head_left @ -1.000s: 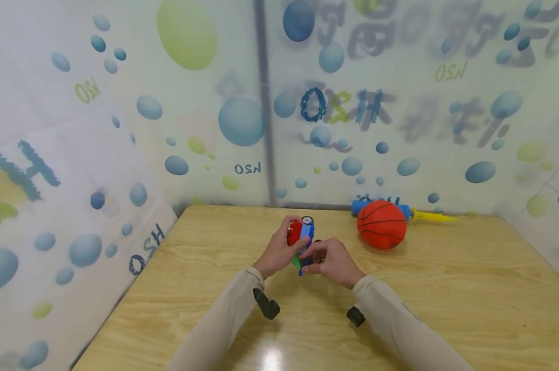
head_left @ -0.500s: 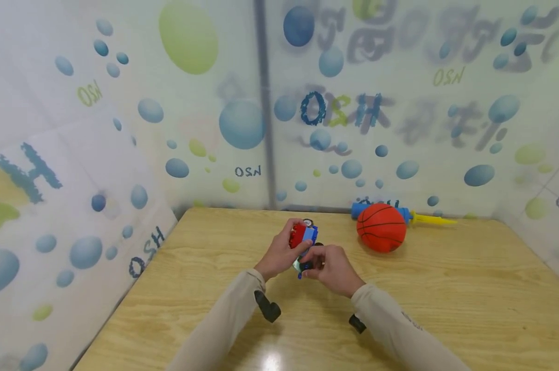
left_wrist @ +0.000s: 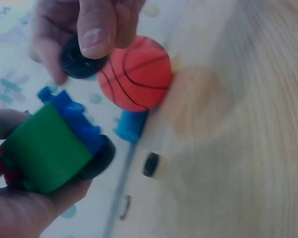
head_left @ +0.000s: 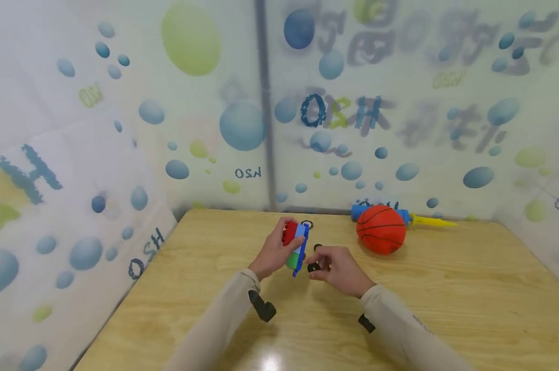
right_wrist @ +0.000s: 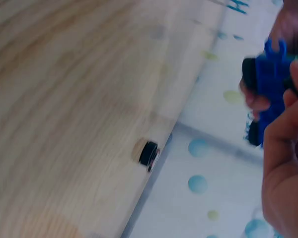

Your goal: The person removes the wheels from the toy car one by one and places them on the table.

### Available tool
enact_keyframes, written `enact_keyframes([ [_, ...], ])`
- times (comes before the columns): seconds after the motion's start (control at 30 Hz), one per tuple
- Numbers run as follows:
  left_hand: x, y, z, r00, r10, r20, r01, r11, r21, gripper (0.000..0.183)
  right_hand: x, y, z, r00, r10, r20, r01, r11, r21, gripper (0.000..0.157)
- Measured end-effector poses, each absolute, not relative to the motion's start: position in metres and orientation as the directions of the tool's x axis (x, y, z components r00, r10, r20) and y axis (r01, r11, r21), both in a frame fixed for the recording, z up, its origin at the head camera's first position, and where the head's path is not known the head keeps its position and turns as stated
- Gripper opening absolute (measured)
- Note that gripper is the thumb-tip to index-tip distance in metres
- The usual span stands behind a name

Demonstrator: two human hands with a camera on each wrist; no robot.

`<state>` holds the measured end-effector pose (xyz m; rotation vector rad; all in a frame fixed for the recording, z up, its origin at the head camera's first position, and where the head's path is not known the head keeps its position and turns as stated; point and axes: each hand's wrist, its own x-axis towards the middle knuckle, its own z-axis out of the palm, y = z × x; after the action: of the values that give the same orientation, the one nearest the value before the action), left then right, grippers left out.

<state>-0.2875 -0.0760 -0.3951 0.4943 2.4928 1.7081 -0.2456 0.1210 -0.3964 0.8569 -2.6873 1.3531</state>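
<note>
My left hand [head_left: 274, 251] grips a toy building-block car [head_left: 296, 247] with red, light blue and green blocks on a blue base. One black wheel [left_wrist: 102, 157] sits on the base in the left wrist view, and the right wrist view shows black wheels [right_wrist: 250, 74] along one side. Just right of the car, my right hand [head_left: 342, 269] pinches a separate black wheel [left_wrist: 79, 59] between thumb and fingers, apart from the base. Another loose black wheel [head_left: 317, 248] lies on the table, beyond the right hand's fingertips.
A small ring-shaped piece [head_left: 309, 224] lies on the wooden table [head_left: 214, 330] behind the car. Farther right is a red basketball [head_left: 381, 230], in front of a blue pump [head_left: 360, 211] with a yellow tip [head_left: 434, 221]. Patterned walls [head_left: 242, 190] border the table.
My right hand has drawn away from the car to the right, carrying the pinched wheel. My left hand has shifted slightly left and turned the car, so its green block shows more.
</note>
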Motion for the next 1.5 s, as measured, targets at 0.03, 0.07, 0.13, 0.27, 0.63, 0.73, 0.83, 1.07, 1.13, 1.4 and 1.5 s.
enact_keyframes([
  [0.03, -0.287, -0.078, -0.393, -0.943, 0.312, 0.119, 0.222, 0.317, 0.922, 0.043, -0.247, 0.125, -0.395, -0.854, -0.470, 0.224, -0.457, 0.471, -0.754, 0.019],
  [0.07, -0.285, -0.079, -0.390, -0.939, 0.321, 0.119, 0.226, 0.319, 0.920, 0.043, -0.249, 0.130, -0.393, -0.857, -0.477, 0.198, -0.439, 0.471, -0.766, 0.021],
  [0.13, -0.284, -0.080, -0.384, -0.932, 0.344, 0.118, 0.232, 0.312, 0.921, 0.044, -0.253, 0.139, -0.388, -0.860, -0.489, 0.143, -0.398, 0.469, -0.788, 0.024],
  [0.27, -0.284, -0.079, -0.381, -0.927, 0.366, 0.082, 0.188, 0.266, 0.945, 0.046, -0.259, 0.153, -0.383, -0.855, -0.506, 0.112, -0.402, 0.512, -0.759, 0.027],
  [0.63, -0.282, -0.083, -0.387, -0.932, 0.362, -0.011, 0.091, 0.263, 0.961, 0.059, -0.292, 0.168, -0.394, -0.909, -0.414, 0.052, -0.360, 0.715, -0.599, 0.027],
  [0.73, -0.281, -0.084, -0.388, -0.941, 0.338, -0.020, 0.089, 0.305, 0.948, 0.063, -0.303, 0.165, -0.401, -0.931, -0.365, 0.020, -0.304, 0.743, -0.596, 0.027],
  [0.83, -0.280, -0.084, -0.390, -0.945, 0.326, -0.016, 0.103, 0.345, 0.933, 0.064, -0.312, 0.161, -0.407, -0.946, -0.325, 0.013, -0.272, 0.769, -0.578, 0.026],
  [1.07, -0.280, -0.086, -0.394, -0.949, 0.314, -0.020, 0.092, 0.340, 0.936, 0.062, -0.324, 0.155, -0.414, -0.961, -0.273, -0.037, -0.205, 0.798, -0.567, 0.025],
  [1.13, -0.280, -0.087, -0.394, -0.951, 0.308, -0.020, 0.087, 0.329, 0.940, 0.062, -0.326, 0.154, -0.415, -0.965, -0.258, -0.044, -0.187, 0.800, -0.570, 0.025],
  [1.4, -0.279, -0.088, -0.393, -0.948, 0.316, -0.025, 0.082, 0.320, 0.944, 0.062, -0.334, 0.155, -0.420, -0.969, -0.241, -0.048, -0.168, 0.792, -0.587, 0.028],
  [1.5, -0.279, -0.088, -0.393, -0.947, 0.320, -0.032, 0.078, 0.327, 0.942, 0.063, -0.338, 0.156, -0.422, -0.970, -0.241, -0.039, -0.175, 0.799, -0.575, 0.028],
])
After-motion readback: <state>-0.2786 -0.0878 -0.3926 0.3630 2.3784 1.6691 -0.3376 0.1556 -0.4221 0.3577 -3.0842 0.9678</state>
